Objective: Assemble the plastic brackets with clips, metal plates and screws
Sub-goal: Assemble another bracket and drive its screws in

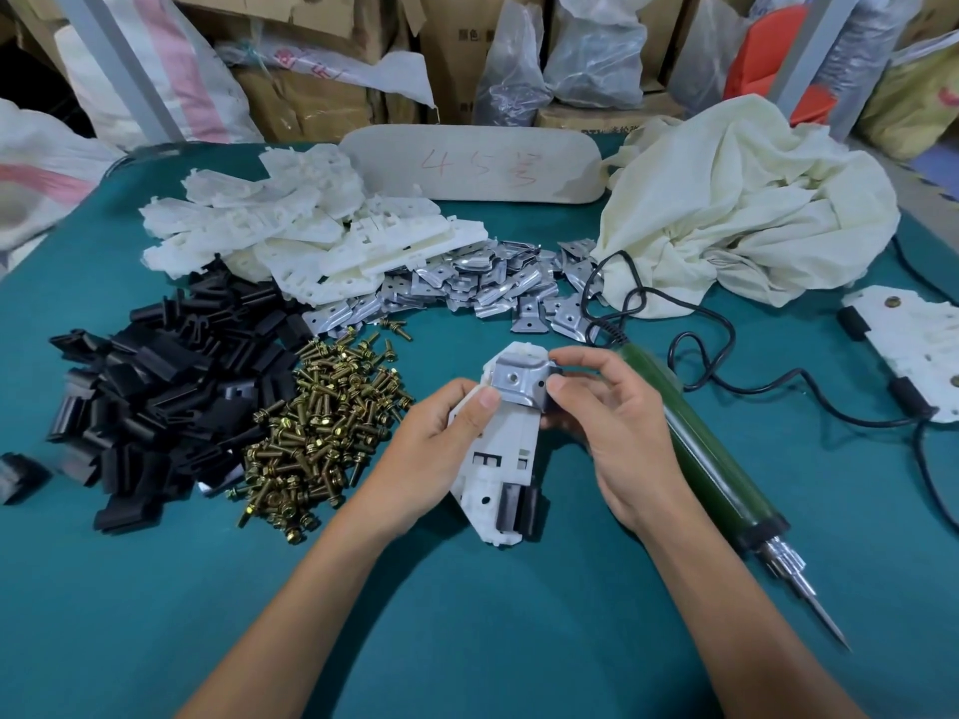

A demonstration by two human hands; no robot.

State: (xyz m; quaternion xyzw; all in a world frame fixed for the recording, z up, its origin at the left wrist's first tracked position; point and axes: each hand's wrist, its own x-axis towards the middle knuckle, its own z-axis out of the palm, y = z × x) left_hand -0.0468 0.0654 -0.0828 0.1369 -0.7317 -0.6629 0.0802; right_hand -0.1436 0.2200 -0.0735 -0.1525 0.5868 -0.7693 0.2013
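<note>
Seating step, frame centre: bracket [495, 454] gripped by left hand [441, 448], metal plate [520, 382] pinched by right hand [607, 422]; screw [322, 433] likely needed next.

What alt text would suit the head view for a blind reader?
Left hand holds a white bracket; right hand pinches a metal plate onto its far end. Black clips and screws lie left, a green screwdriver right.

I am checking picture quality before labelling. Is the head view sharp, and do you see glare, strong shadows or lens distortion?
Head view: light is soft and even, shadows faint; the held bracket and its metal plate are sharp; the loose metal plates show mild glare; the black clips at far left look slightly smeared; the wide lens bows the table edge.
</note>
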